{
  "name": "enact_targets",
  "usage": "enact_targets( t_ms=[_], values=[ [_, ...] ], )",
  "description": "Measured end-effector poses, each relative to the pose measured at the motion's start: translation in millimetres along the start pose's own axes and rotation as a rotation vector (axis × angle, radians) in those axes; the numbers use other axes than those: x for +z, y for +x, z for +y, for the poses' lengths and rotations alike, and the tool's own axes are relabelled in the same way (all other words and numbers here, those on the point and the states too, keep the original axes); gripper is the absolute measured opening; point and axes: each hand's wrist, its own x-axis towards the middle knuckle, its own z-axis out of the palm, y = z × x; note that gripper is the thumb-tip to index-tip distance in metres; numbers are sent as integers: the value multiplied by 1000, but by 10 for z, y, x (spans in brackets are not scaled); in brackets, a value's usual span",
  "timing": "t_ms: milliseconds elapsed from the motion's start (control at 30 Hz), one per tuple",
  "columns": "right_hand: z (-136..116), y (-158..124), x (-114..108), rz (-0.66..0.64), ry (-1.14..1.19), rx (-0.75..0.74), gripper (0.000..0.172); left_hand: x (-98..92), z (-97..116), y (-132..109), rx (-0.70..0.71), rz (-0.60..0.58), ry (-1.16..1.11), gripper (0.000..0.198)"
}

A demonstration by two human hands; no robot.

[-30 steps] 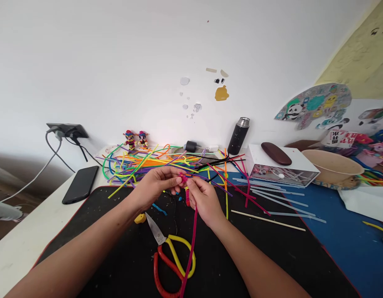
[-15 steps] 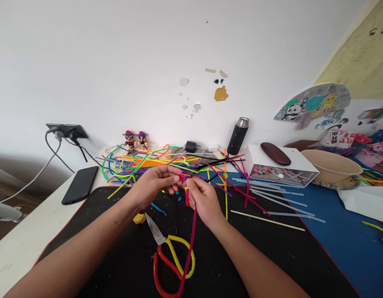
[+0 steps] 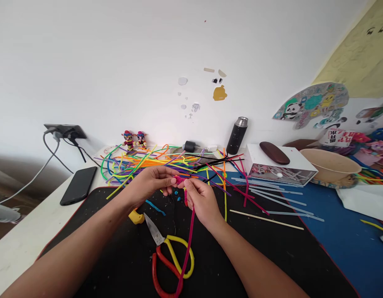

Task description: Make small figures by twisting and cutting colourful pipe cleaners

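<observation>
Left hand pinching small pink fuzzy piece between thumb and finger. Right hand pinching its other end, fingertips close to left ones. Long pink stick runs down from right hand, crossing over scissors below both hands. Big heap of bright sticks behind hands. Black phone left of left hand.

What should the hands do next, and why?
Maybe the right hand should wind the pink strip one more turn around the pink bit. The left hand is pinching that bit, and a long length of strip hangs below the right hand, over the scissors.
</observation>
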Motion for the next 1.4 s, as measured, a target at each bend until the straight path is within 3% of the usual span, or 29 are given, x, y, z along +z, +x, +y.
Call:
enact_targets(
  t_ms=[433, 700, 1400],
  values=[
    [-10, 5, 7, -11, 49, 39, 48, 26, -51, 12, -83, -25, -234, 38],
    [28, -7, 33, -51, 3, 78, 48, 36, -70, 8, 27, -7, -158, 39],
    [50, -15, 33, -93, -77, 94, 49, 85, -59, 3, 125, 25, -68, 39]
  ],
)
